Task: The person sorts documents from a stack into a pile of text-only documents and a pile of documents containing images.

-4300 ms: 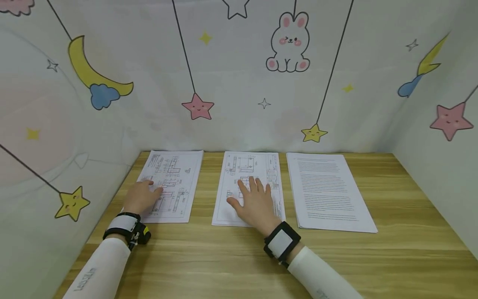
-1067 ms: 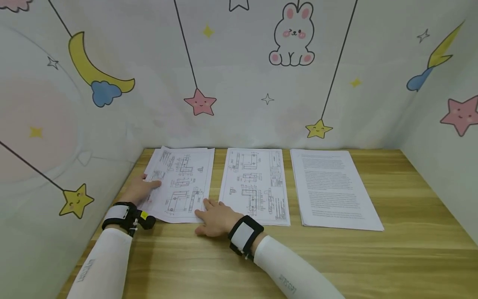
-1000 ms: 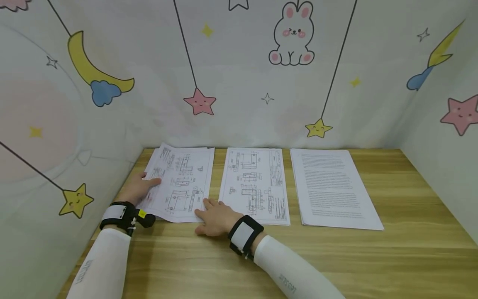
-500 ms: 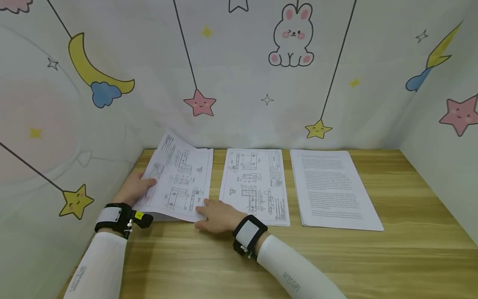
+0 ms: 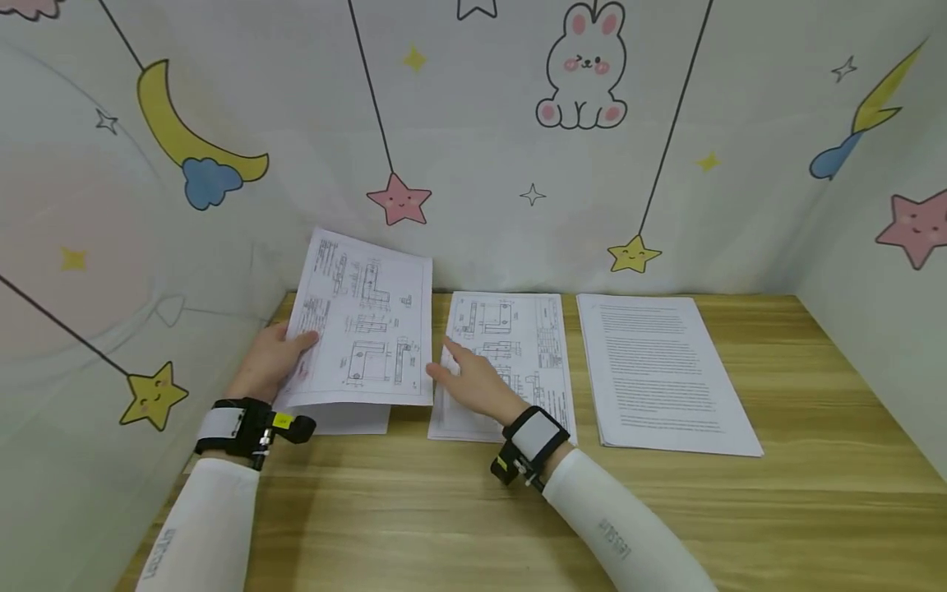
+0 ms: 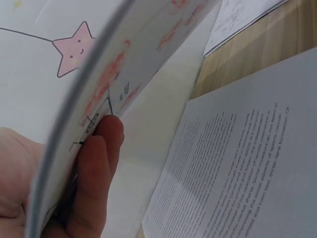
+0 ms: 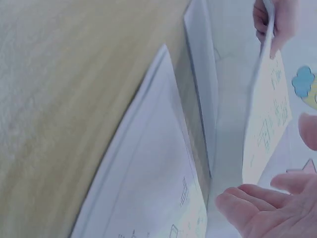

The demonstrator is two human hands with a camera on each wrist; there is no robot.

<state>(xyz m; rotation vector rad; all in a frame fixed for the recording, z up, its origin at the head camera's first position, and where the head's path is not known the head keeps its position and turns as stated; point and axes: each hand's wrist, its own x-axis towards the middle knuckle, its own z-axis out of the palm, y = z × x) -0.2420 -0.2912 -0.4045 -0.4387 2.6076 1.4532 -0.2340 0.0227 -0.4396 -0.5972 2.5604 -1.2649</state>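
At the left, my left hand (image 5: 270, 359) grips the left edge of a thin sheaf of technical drawings (image 5: 370, 329), thumb on top and fingers underneath. The sheaf is tilted up off the paper stack (image 5: 348, 420) beneath it. Printed text shows on that lower stack's top page (image 6: 228, 163) in the left wrist view. My right hand (image 5: 479, 382) hovers over the middle stack of drawings (image 5: 518, 325), its fingers extended and fingertips close to the sheaf's right edge. In the right wrist view, the right hand's fingers (image 7: 247, 201) are spread below the sheaf's corner.
A stack of text pages (image 5: 658, 370) lies at the right on the wooden table (image 5: 414, 510). Behind the table hangs a pale curtain (image 5: 473, 238) printed with stars, a moon and a rabbit; similar walls close in both sides.
The left hand has lifted the sheaf from lying on the left stack to tilted upright, uncovering the pages below. The right hand has left the sheaf's lower right corner, moving up and right.
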